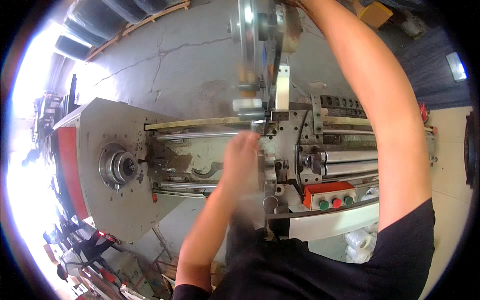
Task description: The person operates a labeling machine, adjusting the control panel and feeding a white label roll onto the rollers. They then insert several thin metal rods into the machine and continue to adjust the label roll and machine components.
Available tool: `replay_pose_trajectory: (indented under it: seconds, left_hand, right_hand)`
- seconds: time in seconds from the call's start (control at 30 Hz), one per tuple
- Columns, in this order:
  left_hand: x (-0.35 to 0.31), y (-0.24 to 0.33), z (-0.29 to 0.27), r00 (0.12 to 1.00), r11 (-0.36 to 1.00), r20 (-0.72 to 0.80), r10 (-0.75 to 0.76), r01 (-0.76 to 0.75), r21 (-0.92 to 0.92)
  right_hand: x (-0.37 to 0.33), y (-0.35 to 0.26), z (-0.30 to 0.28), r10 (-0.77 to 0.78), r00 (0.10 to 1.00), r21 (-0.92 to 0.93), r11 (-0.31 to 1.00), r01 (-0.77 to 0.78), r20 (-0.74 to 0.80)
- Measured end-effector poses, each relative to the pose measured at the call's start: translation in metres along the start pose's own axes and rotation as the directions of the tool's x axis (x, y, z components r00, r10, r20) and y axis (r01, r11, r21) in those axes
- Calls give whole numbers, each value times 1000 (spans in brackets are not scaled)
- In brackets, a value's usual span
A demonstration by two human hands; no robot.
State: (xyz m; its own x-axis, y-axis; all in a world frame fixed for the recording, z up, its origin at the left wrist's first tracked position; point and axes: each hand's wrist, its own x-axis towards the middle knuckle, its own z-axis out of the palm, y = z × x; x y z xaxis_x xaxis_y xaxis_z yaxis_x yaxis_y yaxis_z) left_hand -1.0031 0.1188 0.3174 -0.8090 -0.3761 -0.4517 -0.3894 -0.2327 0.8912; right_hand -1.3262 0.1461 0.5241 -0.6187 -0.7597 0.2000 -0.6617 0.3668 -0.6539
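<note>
Centrally: one left hand (241, 156), motion-blurred, over the machine bed (182, 145), beside the carriage (286, 134) at its left edge; finger closure and contents, cannot tell. One right hand (299, 3), mostly cropped, near an edge-on wheel (248, 45); grip likewise indeterminable. One grey roller (251, 114), carriage's rear left corner. One three-button control box (325, 189), carriage's front right corner.
</note>
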Motion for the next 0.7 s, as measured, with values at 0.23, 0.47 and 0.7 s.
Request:
replay_pose_trajectory:
  seconds: [0.23, 0.47, 0.7]
  left_hand:
    - [97, -56, -2, 978, 963, -195, -80, 126, 239]
    - [79, -26, 13, 985, 999, -173, -8, 14, 33]
    - [66, 0, 6, 968, 974, -249, -20, 75, 216]
  right_hand:
    - [-10, 52, -11, 117, 988, 66, 992, -111, -101]
    - [-331, 197, -105, 369, 450, 218, 910, -352, -813]
    - [-658, 400, -103, 854, -174, 674, 245, -696, -490]
